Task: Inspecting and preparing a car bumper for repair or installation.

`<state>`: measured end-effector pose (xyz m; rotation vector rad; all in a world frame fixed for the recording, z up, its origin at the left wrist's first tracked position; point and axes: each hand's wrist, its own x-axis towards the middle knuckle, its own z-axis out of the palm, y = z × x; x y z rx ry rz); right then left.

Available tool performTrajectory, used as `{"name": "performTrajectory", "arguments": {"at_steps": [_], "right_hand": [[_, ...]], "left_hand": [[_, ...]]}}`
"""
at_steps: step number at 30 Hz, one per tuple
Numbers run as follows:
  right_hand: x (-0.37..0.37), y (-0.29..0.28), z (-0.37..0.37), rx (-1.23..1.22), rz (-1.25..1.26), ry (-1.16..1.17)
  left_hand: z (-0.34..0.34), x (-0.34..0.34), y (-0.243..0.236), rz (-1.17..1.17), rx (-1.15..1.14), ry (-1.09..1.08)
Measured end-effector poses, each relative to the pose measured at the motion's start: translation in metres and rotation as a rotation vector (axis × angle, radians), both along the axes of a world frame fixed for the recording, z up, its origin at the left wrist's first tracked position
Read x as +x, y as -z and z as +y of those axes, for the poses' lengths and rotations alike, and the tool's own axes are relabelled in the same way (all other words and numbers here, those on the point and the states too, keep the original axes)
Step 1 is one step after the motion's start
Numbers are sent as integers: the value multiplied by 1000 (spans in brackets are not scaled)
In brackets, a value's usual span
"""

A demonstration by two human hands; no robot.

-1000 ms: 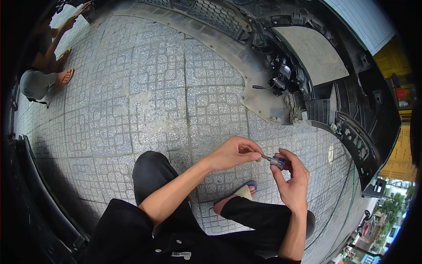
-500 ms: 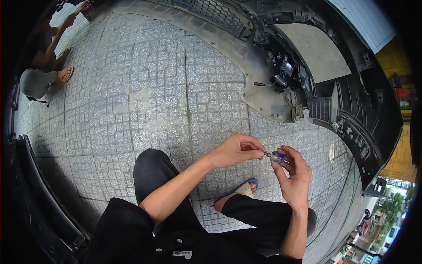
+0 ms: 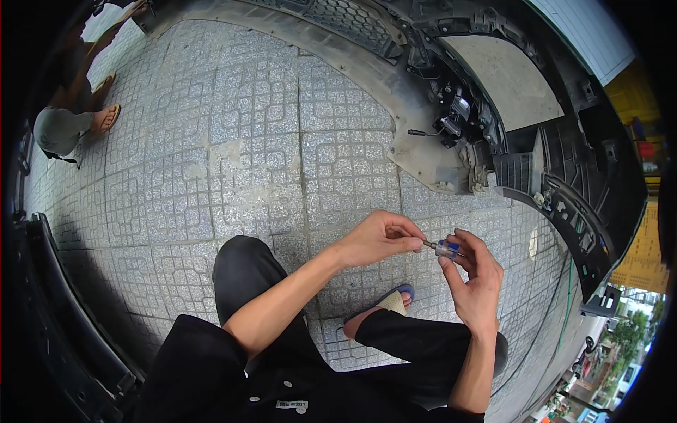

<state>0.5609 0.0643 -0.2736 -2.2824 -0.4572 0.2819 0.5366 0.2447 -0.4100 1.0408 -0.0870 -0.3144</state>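
Holding a blue-and-clear-handled screwdriver (image 3: 443, 247) beyond and right of the sandal (image 3: 392, 303), aimed leftward with long axis nearly crosswise. Pinching the shaft (image 3: 429, 244) in an outstretched left hand (image 3: 381, 238); cradling the handle (image 3: 448, 249) between half-curled right hand (image 3: 478, 282) fingertips.

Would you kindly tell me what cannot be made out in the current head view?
All in the head view:
Blue-and-clear tool: shaft tip hidden by the left hand; underside turned away from the camera.
Other person: partly lost at the dark upper-left rim.
Yellow board: print too small.
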Motion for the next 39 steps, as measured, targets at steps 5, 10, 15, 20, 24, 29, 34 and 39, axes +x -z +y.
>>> {"name": "performTrajectory", "arguments": {"at_steps": [5, 10, 15, 20, 24, 29, 34, 39], "right_hand": [[1, 0, -2, 32, -11, 24], [0, -1, -3, -26, -24, -48], [1, -1, -6, -19, -33, 5], [-3, -3, -5, -23, -1, 29], [-5, -4, -4, -10, 43, 0], [-4, -4, -2, -3, -23, -3], [-8, -7, 6, -68, -65, -129], [-10, -4, 10, -78, -84, -120]], "left_hand": [[3, 4, -1, 20, 7, -24], [-2, 1, -3, -8, -19, 15], [0, 4, -2, 7, -20, 5], [2, 1, -7, -5, -27, 31], [0, -1, -10, -12, -54, 40], [5, 0, -7, 2, -2, 7], [8, -5, -10, -11, 5, 58], [11, -7, -5, -19, 7, 63]]}}
